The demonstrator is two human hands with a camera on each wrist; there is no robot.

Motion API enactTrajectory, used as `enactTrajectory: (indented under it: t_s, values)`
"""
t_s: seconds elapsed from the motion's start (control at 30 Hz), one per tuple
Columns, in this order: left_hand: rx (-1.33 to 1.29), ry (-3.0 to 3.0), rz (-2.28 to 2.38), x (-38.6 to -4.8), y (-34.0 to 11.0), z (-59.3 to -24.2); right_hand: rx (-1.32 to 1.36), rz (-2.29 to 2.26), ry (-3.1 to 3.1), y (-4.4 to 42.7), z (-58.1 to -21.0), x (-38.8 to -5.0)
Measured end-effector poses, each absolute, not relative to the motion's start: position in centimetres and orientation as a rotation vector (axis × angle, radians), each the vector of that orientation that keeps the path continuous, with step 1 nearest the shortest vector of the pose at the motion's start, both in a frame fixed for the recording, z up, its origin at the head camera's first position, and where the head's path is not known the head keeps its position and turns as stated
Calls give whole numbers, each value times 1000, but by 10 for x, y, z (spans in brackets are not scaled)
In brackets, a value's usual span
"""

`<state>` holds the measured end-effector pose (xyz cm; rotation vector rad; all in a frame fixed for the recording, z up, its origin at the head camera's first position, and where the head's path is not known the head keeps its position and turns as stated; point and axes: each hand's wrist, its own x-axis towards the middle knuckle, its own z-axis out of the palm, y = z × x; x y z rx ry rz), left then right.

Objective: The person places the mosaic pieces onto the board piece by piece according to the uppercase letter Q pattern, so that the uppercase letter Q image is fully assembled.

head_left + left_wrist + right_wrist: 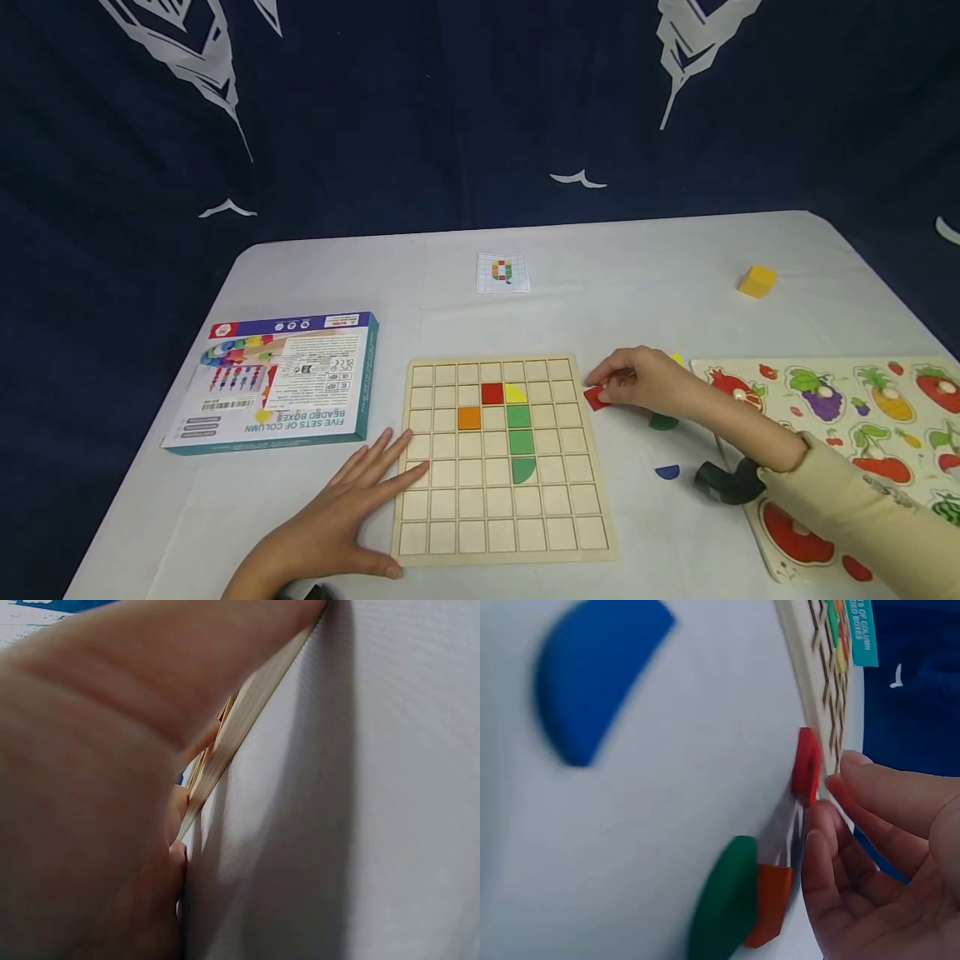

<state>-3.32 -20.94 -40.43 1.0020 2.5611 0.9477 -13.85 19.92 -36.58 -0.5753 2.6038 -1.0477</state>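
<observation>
My right hand [648,382] pinches a red square tile [594,398] just off the right edge of a wooden grid board [450,537]; the right wrist view also shows the tile [807,761] at the fingertips. Spread out, my left hand [337,512] rests at the board's left edge, fingertips on its rim. In the board's cells lie a red square [492,393], a yellow quarter-round tile [515,393], an orange square [468,418], two green squares [518,428] in a column and a green quarter-round tile [523,470] under them.
By the right hand lie a blue half-round piece [667,472], a green piece [663,422] and an orange piece [769,904]. A fruit-picture board [780,408] is at right, a box [277,383] at left. Farther back are a pattern card [503,273] and yellow block [757,282].
</observation>
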Motion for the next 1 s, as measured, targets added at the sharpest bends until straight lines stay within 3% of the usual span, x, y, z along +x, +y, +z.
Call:
enactTrajectory:
  t_s: [0.5,0.83,1.0]
  values:
    - [982,2557,937,-33,-210,-405,-739,-937,2762,195,-373,-130]
    - [999,2558,930,-34,-210,-404,-522,-1114,2660,201,-358,-134]
    - [997,2556,934,-34,-210,-404,-383,-1404,2438,180,-355,-130]
